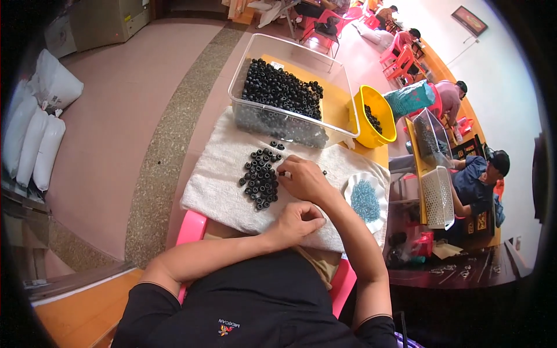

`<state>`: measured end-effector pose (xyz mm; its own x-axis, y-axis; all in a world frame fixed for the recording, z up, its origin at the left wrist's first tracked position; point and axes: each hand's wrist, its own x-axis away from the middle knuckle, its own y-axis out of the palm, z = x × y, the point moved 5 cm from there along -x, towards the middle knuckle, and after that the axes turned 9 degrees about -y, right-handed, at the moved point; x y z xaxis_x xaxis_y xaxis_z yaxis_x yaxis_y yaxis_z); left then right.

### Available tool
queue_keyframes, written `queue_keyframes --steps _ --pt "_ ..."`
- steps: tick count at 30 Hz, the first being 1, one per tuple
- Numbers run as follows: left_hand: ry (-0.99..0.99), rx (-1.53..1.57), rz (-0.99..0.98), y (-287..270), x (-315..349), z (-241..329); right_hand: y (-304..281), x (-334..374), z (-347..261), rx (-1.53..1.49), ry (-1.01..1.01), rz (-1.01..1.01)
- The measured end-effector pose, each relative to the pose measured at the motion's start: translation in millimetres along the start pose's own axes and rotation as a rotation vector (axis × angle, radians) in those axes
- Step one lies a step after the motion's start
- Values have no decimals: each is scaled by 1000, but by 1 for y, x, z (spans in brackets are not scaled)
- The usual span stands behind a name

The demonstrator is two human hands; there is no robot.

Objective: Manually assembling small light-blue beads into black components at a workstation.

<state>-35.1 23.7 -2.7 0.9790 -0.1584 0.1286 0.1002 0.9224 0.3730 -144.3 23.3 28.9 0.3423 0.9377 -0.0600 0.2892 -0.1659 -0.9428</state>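
A loose pile of small black ring-shaped pieces (261, 181) lies on a white towel (212, 174) in front of me. At the pile's right edge my right hand (306, 180) is closed, its thumb and fingers pinching a small black ring. Nearer to my body, my left hand (293, 223) hovers over the towel with thumb and fingertips pressed together. Whatever it may hold is hidden or too small to name. To the right of both hands, a white scalloped dish (349, 190) holds many tiny light-blue transparent pieces.
Behind the pile stands a clear plastic bin (246, 110) of black rings. A yellow tub (371, 141) with more black pieces is beside it. White sacks (47, 153) lean at the far left. Another person (478, 182) works at the right, near a white perforated basket (438, 197).
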Motion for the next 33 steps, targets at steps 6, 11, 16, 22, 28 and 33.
queue_keyframes --steps 6,11,16,22,28,33 --pt "65 23 181 -15 1 8 -33 59 4 -298 44 422" --pt "56 262 277 -23 -4 3 -40 102 -26 -316 61 525" --pt "-28 235 135 -14 -7 -10 -28 125 -32 -260 73 573" --pt "-85 268 65 -12 -7 -8 -24 133 -36 -356 101 600" --pt "-145 326 91 -9 -5 -8 -19 143 -35 -264 62 687" --pt "-197 350 42 -14 -7 -15 -16 145 -46 -112 59 817"
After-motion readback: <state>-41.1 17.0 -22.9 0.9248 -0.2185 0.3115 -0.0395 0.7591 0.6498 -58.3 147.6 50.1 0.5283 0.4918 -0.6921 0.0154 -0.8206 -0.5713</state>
